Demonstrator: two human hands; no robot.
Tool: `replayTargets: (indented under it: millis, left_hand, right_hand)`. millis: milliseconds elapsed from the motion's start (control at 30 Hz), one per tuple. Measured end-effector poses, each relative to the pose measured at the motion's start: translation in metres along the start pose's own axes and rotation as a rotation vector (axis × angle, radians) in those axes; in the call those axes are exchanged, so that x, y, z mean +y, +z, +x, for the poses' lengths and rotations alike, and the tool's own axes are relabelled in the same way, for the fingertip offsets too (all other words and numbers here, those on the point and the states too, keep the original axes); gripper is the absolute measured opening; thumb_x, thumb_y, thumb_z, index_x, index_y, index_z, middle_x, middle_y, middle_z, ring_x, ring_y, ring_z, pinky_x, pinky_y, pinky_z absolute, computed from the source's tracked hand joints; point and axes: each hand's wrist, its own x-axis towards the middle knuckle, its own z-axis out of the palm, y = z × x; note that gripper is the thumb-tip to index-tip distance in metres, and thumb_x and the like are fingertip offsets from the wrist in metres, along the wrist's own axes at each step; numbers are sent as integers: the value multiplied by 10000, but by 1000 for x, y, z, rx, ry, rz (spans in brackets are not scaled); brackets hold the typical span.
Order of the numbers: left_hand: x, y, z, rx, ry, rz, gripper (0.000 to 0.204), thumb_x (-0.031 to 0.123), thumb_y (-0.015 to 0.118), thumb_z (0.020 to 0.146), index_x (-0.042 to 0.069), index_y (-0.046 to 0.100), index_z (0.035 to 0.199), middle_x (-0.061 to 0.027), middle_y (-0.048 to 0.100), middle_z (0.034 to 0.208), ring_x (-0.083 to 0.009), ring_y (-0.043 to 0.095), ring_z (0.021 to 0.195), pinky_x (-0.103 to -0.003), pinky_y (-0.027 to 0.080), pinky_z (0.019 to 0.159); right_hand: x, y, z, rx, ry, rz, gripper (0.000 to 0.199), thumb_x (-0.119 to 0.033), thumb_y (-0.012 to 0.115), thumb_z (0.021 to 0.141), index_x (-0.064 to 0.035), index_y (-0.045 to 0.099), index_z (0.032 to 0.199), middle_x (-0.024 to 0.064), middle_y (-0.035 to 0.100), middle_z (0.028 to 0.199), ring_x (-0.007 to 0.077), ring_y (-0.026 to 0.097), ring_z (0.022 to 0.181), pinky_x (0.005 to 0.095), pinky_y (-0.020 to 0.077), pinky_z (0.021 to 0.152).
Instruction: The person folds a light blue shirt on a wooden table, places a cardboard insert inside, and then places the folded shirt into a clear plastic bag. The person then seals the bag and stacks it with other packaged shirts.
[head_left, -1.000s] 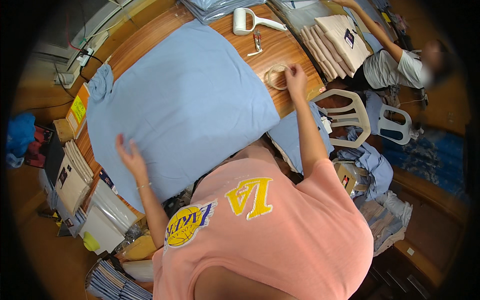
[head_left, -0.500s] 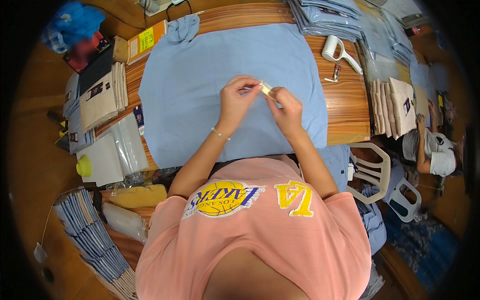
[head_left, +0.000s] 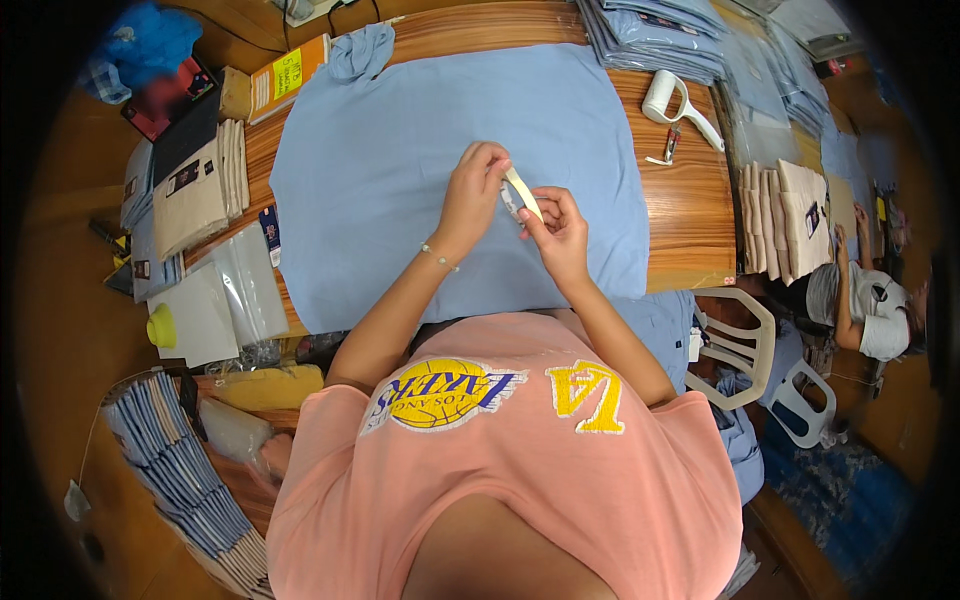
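Note:
A pale yellow strip [head_left: 524,192], with a whitish, spotted band beside it, stretches between my hands above a light blue cloth garment [head_left: 390,160]. I cannot tell whether the strip and band form one loop. My left hand [head_left: 476,190], a bead bracelet on its wrist, pinches the upper end. Lower and to the right, my right hand [head_left: 560,236] holds the other end between thumb and fingers. The garment lies spread flat over the wooden table [head_left: 690,215], its far left part bunched up.
A white lint roller [head_left: 662,96] and a small cutter [head_left: 672,142] lie at the right. Bagged blue shirts [head_left: 655,45] are stacked at the far right, beige folded garments [head_left: 785,220] nearer. Clear plastic bags [head_left: 250,280] lie at the left. A co-worker [head_left: 870,305] is at far right.
My hands have drawn apart, the right one moving down, so more of the yellow strip and whitish band shows between them. The garment stays spread out.

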Motion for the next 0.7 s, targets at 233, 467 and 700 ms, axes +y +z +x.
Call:
replayTargets:
  millis: [233, 467, 700]
  left_hand:
    - [-1, 9, -7, -94, -85, 71, 106, 117, 486, 901, 12, 489, 885, -104, 576, 817, -252, 552, 706, -349, 437, 634]
    - [1, -1, -5, -456, -70, 76, 204, 64, 609, 820, 29, 437, 925, -113, 594, 958, -209, 597, 848, -313, 459, 743]
    - [-7, -8, 4, -496, 13, 200, 286, -12, 642, 739, 37, 422, 916, -126, 581, 957, -254, 591, 907, -328, 454, 781]
  right_hand:
    - [6, -7, 5, -25, 13, -171, 183, -75, 656, 821, 6, 568, 960, 67, 644, 869, 104, 585, 694, 240, 476, 584]
    - [34, -170, 135, 600, -380, -1179, 400, -362, 639, 819, 10, 584, 954, 183, 559, 975, 342, 542, 916, 416, 444, 782]
    - [45, -234, 182, 470, 211, -1242, 421, -273, 704, 744, 13, 546, 1009, 205, 614, 960, 367, 588, 903, 455, 468, 777]
